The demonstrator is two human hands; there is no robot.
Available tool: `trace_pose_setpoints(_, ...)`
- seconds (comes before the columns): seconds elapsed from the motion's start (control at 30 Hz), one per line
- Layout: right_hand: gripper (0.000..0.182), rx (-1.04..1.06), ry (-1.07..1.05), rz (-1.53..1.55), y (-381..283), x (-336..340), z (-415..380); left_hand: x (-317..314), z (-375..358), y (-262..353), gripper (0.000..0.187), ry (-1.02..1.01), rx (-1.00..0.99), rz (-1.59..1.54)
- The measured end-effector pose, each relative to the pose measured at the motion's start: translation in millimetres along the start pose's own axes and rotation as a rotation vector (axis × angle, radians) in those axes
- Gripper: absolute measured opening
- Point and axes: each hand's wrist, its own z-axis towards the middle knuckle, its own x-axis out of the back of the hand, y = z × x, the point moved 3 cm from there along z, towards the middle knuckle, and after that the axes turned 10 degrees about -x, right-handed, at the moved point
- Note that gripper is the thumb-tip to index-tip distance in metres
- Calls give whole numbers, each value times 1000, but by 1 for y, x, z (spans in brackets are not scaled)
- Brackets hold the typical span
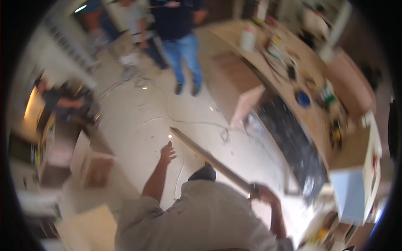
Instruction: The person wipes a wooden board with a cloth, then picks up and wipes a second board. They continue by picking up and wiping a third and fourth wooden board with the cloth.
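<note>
Head view: right hand (263, 193) grips wooden strip (209, 158), pointing up-left.

Bare floor (138, 104) ahead; workbench (293, 90) crowding right.

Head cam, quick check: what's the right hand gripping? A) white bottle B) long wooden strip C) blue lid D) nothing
B: the right hand is closed around one end of the long wooden strip; the left hand is open and apart from it.
</note>
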Motion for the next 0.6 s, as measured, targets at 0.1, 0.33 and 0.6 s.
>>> trace_pose_setpoints(0.1, 68, -90, 247, -144, -88, 27, -11, -120, -42, -27, 109, -328, 271, -537)
trace_pose_setpoints(0.33, 63, -79, 473, -286, -123, 50, 42, -281, -100, 50, 98, -366, 330, -621)
trace_pose_setpoints(0.6, 99, -52, 564, -443, -109, 71, 74, -316, -47, 55, 67, -237, 184, -364)
